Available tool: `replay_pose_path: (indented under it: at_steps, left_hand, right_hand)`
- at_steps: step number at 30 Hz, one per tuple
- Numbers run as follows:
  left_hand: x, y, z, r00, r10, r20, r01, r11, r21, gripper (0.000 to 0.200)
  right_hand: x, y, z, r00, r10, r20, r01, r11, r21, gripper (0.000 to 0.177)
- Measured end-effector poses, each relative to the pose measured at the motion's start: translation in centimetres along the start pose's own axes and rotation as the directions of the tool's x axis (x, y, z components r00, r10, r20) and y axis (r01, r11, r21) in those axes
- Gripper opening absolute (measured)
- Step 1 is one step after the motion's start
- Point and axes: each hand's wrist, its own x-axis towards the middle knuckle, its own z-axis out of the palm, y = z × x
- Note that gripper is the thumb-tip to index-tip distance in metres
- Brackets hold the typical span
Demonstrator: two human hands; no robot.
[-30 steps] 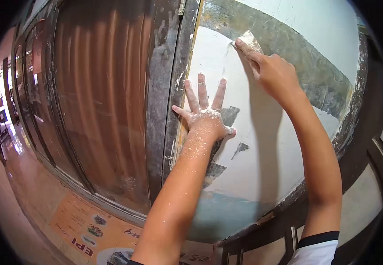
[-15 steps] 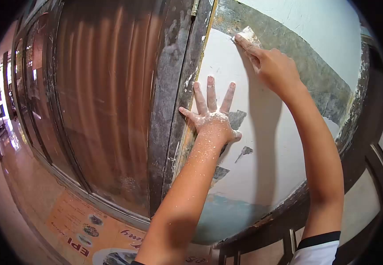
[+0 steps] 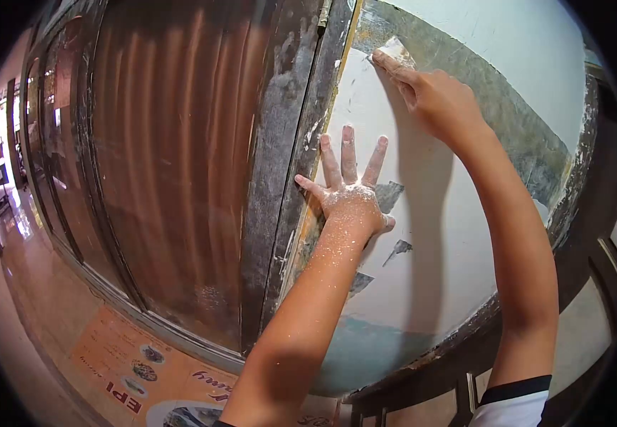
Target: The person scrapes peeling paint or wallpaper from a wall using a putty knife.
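Observation:
My left hand [image 3: 351, 188] presses flat on the wall with its fingers spread, its skin dusted with white powder. The little finger reaches onto the dark wooden frame. Higher up, my right hand [image 3: 429, 96] grips a putty knife [image 3: 396, 53] smeared with white putty; its handle is hidden in the fist. The blade is at the upper edge of the white putty coat [image 3: 444, 235], against a bare grey strip [image 3: 465, 78]. Small grey patches [image 3: 398, 250] show through the coat beside and below my left hand.
A glazed door with a brown curtain [image 3: 173, 156] behind it stands left, bordered by a dark wooden frame [image 3: 276, 164]. An orange printed banner [image 3: 120, 356] lies on the floor below. Dark panelled woodwork [image 3: 429, 413] runs along the lower right.
The view has shifted slightly, so the wall and my left hand appear further right. My right hand and the putty knife have moved a little left and up along the wall.

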Motion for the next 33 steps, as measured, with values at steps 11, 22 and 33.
replay_pose_path:
  at_steps: [11,22,33]
  left_hand:
    - [0.1,-0.2,0.4,1.000,0.025,-0.015,-0.026,0.999,-0.028,0.142]
    - [-0.4,0.0,-0.2,1.000,-0.005,0.011,0.005,1.000,-0.011,0.136]
    - [-0.1,-0.1,0.7,0.999,-0.001,-0.046,0.001,1.000,0.007,0.150]
  right_hand:
    - [1.3,-0.9,-0.4,1.000,-0.014,0.006,0.014,1.000,0.019,0.045]
    - [1.8,-1.1,0.3,0.999,0.002,0.033,-0.007,0.986,0.168,0.048]
    - [-5.9,5.1,0.0,0.982,0.186,-0.035,-0.138,0.829,0.542,0.063]
